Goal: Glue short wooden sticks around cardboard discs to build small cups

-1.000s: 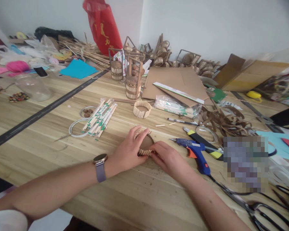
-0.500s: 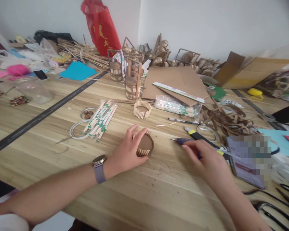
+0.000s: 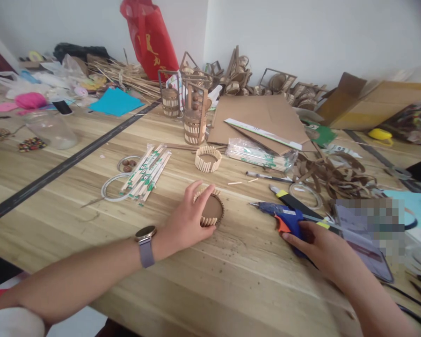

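Note:
My left hand [image 3: 187,217], with a watch on the wrist, rests on the wooden table [image 3: 210,281] and curls its fingers round a small round cardboard basket [image 3: 212,210] edged with short wooden sticks. To the right, my right hand [image 3: 321,248] closes round the handle of a blue glue gun [image 3: 282,216], whose nozzle points left toward the basket. The gun lies low over the table.
Wrapped chopsticks [image 3: 147,172] and a tape ring lie left of the basket. Behind it sit a finished stick ring [image 3: 207,159], small stick lanterns [image 3: 194,122], cardboard sheets [image 3: 259,119] and brown cardboard strips [image 3: 333,175]. A utility knife [image 3: 291,199] lies by the gun. A phone is at right.
My right hand left the basket, swung right and took hold of the glue gun's handle. My left hand stayed on the basket.

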Motion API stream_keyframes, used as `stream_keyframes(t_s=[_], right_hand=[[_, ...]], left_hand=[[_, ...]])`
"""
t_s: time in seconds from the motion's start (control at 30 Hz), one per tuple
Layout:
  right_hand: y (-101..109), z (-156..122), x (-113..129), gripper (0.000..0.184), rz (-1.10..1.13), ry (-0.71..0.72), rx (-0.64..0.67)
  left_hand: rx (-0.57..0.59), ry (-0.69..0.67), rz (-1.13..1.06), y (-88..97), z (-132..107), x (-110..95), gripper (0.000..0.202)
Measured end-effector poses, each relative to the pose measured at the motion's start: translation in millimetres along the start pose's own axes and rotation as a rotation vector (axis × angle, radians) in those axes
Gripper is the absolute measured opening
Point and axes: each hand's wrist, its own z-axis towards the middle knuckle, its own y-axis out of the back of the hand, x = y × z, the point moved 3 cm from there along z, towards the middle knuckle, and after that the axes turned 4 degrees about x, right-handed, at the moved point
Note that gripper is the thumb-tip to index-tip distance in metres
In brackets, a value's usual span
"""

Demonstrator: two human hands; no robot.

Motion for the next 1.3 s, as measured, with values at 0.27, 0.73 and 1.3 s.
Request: stream_keyframes(t_s=[0.27,0.73,1.3], right_hand=[[5.4,-10.7,26.5,0.023,0.466,-0.034,0.218],[-16.9,-46.9,61.9,0.048,1.187,-0.124,0.656],[-22.2,-45.5,84.7,0.043,0.468,0.344,0.369]], left_hand=[[-0.007,-0.012,0.01,-0.5,0.1,1.1,0.095],[-0.009,-0.015,0.039,-1.8,0.4,1.8,0.093],[-0.014,-0.016,0.037,-1.0,-0.3,1.0,0.093]])
